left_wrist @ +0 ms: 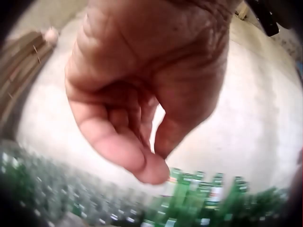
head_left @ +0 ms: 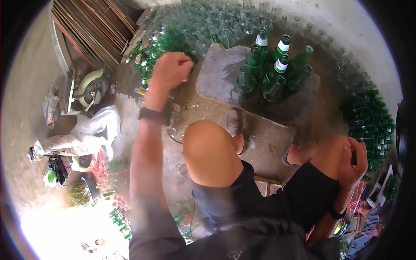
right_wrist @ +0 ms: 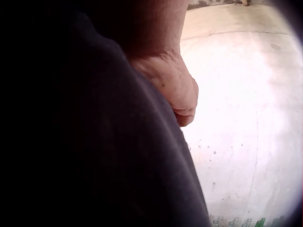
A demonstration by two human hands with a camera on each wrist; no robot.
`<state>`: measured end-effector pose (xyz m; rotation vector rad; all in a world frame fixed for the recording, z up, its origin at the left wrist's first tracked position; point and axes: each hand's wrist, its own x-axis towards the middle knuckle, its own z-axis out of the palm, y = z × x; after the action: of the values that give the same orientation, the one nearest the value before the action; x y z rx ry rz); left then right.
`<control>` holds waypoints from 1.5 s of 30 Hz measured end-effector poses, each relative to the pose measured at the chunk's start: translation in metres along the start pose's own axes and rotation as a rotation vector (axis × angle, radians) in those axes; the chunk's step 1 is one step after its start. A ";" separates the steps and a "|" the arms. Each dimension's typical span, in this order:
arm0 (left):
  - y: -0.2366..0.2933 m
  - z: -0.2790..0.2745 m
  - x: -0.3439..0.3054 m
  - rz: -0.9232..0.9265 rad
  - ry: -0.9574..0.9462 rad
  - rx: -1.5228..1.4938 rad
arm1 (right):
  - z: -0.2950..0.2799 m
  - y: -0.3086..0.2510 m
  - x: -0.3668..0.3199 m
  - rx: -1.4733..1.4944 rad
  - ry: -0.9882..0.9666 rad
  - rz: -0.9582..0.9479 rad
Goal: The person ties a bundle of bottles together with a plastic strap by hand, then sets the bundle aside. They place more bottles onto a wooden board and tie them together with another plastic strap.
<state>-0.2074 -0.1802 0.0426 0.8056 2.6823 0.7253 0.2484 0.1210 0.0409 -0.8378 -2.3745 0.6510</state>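
Note:
My left hand (head_left: 171, 71) is raised in front of the slab's left end, its fingers loosely bent. In the left wrist view nothing shows between the left thumb and fingertips (left_wrist: 154, 168). My right hand (head_left: 353, 160) rests at the right knee with loosely curled fingers and holds nothing; in the right wrist view dark cloth hides part of it. On the low grey slab (head_left: 216, 78) several green glass bottles (head_left: 247, 80) stand upright in a tight group. Some carry white neck labels, such as the bottle (head_left: 281, 63) in the middle.
Clear bottles (head_left: 216, 26) stand crowded along the back wall. Green bottles (head_left: 145, 58) lie piled left of the slab, and more green bottles (head_left: 372, 125) are stacked at the right. Wooden slats (head_left: 93, 30), a wheel (head_left: 93, 89) and white sacking (head_left: 99, 125) occupy the left side.

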 end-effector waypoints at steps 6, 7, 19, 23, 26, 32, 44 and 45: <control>-0.158 0.009 0.022 -0.228 0.208 0.373 | 0.006 -0.003 0.007 -0.102 -0.003 -0.038; -0.178 0.010 0.024 -0.275 0.216 0.434 | 0.006 -0.001 0.007 -0.127 0.000 -0.039; -0.255 0.036 0.063 -0.389 0.308 0.561 | 0.011 0.005 0.015 -0.270 -0.041 0.004; -0.256 0.048 0.088 -0.317 0.327 0.550 | 0.015 -0.002 0.019 -0.306 -0.061 -0.014; -0.263 0.053 0.102 -0.336 0.284 0.557 | 0.016 -0.003 0.021 -0.289 -0.068 0.046; -0.275 0.063 0.120 -0.339 0.176 0.580 | 0.016 -0.003 0.025 -0.335 -0.088 -0.020; -0.278 0.083 0.114 -0.112 0.282 0.540 | 0.016 0.002 0.020 -0.296 -0.069 0.026; -0.271 0.083 0.112 -0.107 0.286 0.537 | 0.017 0.002 0.019 -0.311 -0.058 -0.010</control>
<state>-0.3896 -0.2803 -0.1804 0.6997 3.2080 0.0861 0.2260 0.1303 0.0328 -0.9451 -2.5707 0.3071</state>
